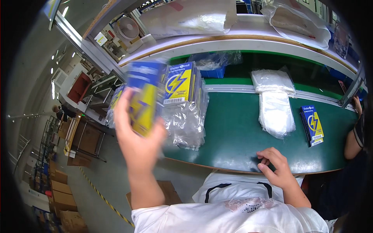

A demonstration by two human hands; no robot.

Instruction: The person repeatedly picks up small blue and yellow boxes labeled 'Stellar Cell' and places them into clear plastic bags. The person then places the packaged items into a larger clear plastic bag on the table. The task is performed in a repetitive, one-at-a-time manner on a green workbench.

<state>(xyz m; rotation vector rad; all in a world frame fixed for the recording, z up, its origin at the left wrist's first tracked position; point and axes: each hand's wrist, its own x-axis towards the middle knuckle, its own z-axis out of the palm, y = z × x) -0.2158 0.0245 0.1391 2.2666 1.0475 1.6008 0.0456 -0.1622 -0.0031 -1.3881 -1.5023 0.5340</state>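
My left hand (142, 149) is raised at the left and closed on a blue and yellow battery box (145, 91), blurred by motion. Behind and to the right of it stands a pile of matching boxes in clear plastic bags (184, 122), their loose bag ends hanging toward me. My right hand (278, 169) hovers by the table's near edge, fingers loosely bent and apart from the thumb, with nothing visible in it. Beyond this hand lies a stack of clear flat plastic bags (276, 112). To its right are a few unbagged boxes (312, 122), overlapping each other.
The green table (229, 128) has a rail along its back. Behind that, a blue bin (211, 73) holds plastic. A shelf (248, 38) overhead carries a small fan (127, 29) and large plastic bags. At the right edge is another person's arm (353, 141).
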